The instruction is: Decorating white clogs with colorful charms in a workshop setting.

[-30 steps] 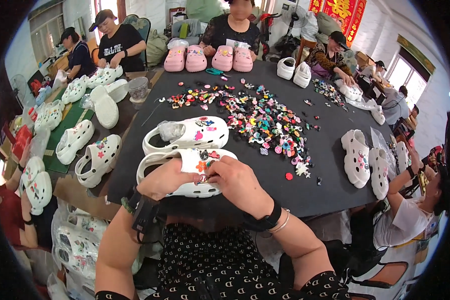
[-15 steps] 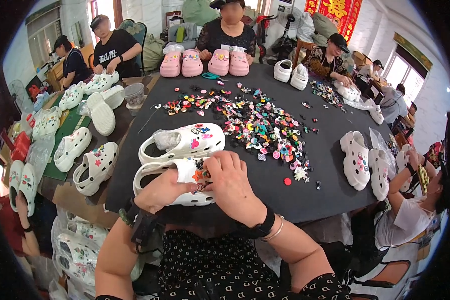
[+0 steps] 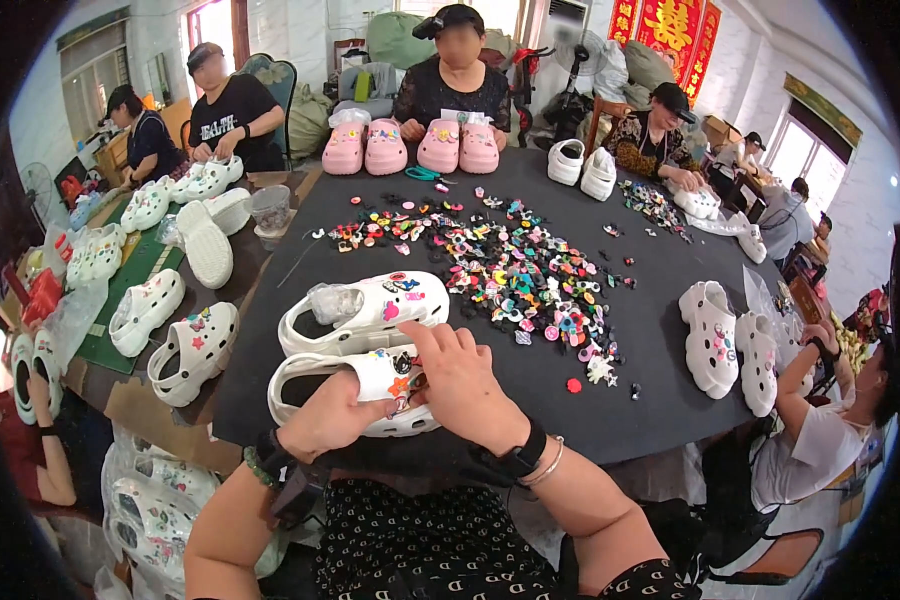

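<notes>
Two hands on white clog [image 3: 355,385], left hand [image 3: 335,418] gripping, right hand [image 3: 465,385] seemingly pressing.

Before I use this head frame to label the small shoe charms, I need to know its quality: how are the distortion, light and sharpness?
Head view: fisheye, black corners, the black table's edges bow. Bright windows top left and far right wash out; the table is evenly lit. The white clog under the left hand and right hand is fairly sharp; the colourful charm pile blurs into specks.
</notes>
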{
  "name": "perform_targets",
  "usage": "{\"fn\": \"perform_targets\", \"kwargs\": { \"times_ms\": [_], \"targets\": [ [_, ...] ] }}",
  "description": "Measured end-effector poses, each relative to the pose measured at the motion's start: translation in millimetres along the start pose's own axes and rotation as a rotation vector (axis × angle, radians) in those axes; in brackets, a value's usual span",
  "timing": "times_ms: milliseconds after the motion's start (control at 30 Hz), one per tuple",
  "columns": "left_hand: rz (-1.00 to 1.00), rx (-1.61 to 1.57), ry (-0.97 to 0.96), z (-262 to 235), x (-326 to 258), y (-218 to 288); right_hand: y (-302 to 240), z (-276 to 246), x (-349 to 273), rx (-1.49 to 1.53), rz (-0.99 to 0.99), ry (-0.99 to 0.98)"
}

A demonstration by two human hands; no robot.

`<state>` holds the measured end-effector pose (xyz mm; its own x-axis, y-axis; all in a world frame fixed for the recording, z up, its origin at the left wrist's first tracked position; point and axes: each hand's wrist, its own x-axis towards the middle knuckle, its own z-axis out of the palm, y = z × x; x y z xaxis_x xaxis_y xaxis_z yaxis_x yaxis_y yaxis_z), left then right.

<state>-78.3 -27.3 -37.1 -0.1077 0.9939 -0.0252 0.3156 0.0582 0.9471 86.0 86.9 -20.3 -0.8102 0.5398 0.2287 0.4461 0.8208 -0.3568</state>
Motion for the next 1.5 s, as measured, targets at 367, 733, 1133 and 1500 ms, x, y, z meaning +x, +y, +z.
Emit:
{"fn": "perform_targets", "kwargs": {
  "times_ms": [367, 733, 1133, 1500],
  "targets": [
    [0.062, 0.081, 0.067, 1.4, -0.6, -0.1, 27.6, 21.9, -16.1, 0.225, -0.098, 0.084],
    [0.147, 0.336, 0.383, 11.3, -6.5, 1.2, 16.4, -55.7, -21.4, 0.385, -0.273, 0.527],
    [0.327, 0.907, 0.483, -44.8, -28.1, 9.7, 84.1, -24.0, -60.5, 0.279, -0.098, 0.553],
    [0.338, 1.072, 0.203, -82.8, 15.2, -21.7, 117.3, 32.3, -91.6, -0.001, 0.114, 0.302]
  ]
}}
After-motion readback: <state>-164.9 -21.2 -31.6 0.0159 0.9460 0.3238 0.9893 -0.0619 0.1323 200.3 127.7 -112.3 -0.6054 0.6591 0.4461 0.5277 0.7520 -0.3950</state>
